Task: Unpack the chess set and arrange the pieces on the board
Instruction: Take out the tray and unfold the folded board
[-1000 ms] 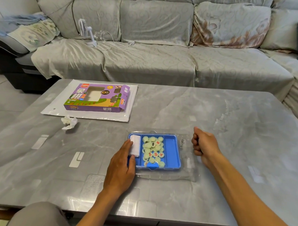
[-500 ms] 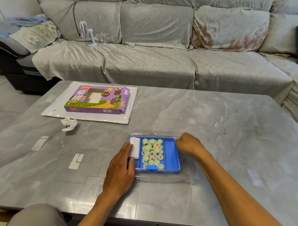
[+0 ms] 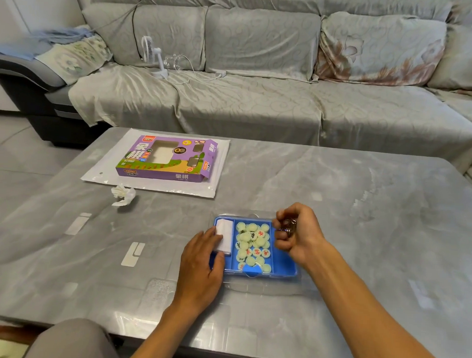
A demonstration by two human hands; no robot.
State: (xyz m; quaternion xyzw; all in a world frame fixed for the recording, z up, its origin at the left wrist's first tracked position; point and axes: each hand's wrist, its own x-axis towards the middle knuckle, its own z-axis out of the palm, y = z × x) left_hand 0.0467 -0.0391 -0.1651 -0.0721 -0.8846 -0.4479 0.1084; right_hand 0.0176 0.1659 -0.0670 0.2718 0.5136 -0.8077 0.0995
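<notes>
Resting near the tabletop's front edge, left hand (image 3: 202,261) lying flat, straight fingers touching the blue tray (image 3: 285,270) and its rolled white board (image 3: 224,238). Filling the tray's middle compartment, pale green chess pieces (image 3: 252,243) bearing red and black characters. Hovering over the tray's right side, right hand (image 3: 298,233) curling round a small dark metallic object (image 3: 289,226), identity unclear. Lying toward the far left corner, purple xiangqi box (image 3: 166,159) on a white plastic bag (image 3: 219,172), crumpled tissue (image 3: 123,195) just in front.

"象棋" and "XIANG QI" on the purple box (image 3: 167,159)
</notes>
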